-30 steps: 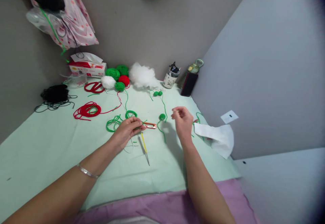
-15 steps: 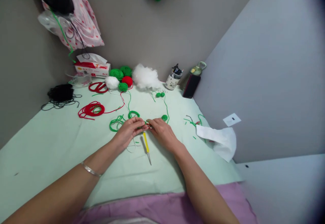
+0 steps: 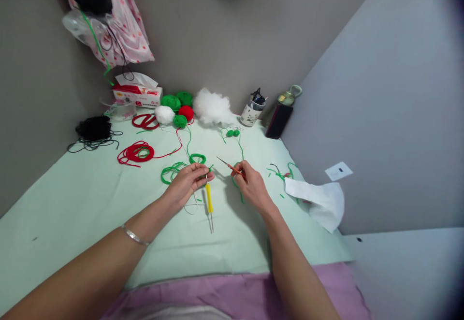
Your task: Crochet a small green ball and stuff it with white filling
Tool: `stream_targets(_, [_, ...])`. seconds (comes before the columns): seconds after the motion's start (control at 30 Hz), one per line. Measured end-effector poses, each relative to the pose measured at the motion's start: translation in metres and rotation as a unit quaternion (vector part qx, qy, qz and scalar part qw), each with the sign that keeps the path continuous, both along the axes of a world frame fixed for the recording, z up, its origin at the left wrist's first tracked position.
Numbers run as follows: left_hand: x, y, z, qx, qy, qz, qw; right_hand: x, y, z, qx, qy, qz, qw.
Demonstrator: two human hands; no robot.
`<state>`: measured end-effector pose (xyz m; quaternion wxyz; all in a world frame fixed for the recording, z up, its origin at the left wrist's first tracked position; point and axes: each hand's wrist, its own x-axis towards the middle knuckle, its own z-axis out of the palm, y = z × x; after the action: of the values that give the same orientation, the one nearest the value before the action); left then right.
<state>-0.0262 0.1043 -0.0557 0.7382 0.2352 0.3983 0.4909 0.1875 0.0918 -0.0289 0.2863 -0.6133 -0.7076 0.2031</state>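
Note:
My left hand (image 3: 189, 181) is closed in a pinch on a small piece of green yarn work (image 3: 210, 169), mostly covered by the fingers. Below those fingertips a yellow-handled crochet hook (image 3: 209, 198) points down, its upper metal end at the pinch. To the right, my right hand (image 3: 250, 182) is closed around a slim orange-handled tool (image 3: 235, 170). Its thin metal tip points up and left, apart from the green piece; its exact kind is unclear. Loose green yarn (image 3: 241, 195) shows beside the right hand.
Beyond the hands lie a green yarn coil (image 3: 197, 158), red yarn (image 3: 137, 152), red-handled scissors (image 3: 145, 121), white stuffing (image 3: 213, 107) and black yarn (image 3: 94, 129). A pen cup (image 3: 251, 114) and a phone (image 3: 279, 122) stand at the back right. White paper (image 3: 326, 204) hangs over the right edge.
My right hand has drawn away to the right from my left hand, and the orange-handled tool now shows in it. The yellow crochet hook hangs more upright. The view has shifted slightly.

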Motion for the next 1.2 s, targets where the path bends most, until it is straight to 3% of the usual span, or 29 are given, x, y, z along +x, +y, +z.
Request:
stream_targets(0.4, [-0.002,0.005,-0.004,-0.003,-0.009,0.008,1.0,-0.011,-0.002,-0.004,0.001,0.107,0.006,0.994])
stream_targets(0.83, [-0.002,0.003,0.0,-0.013,-0.005,-0.017,1.0,-0.018,-0.002,-0.011,-0.013,0.142,0.024,0.99])
stream_targets(1.2, [-0.001,0.004,0.0,-0.02,-0.008,-0.011,1.0,-0.018,-0.002,-0.014,0.024,0.131,0.011,0.991])
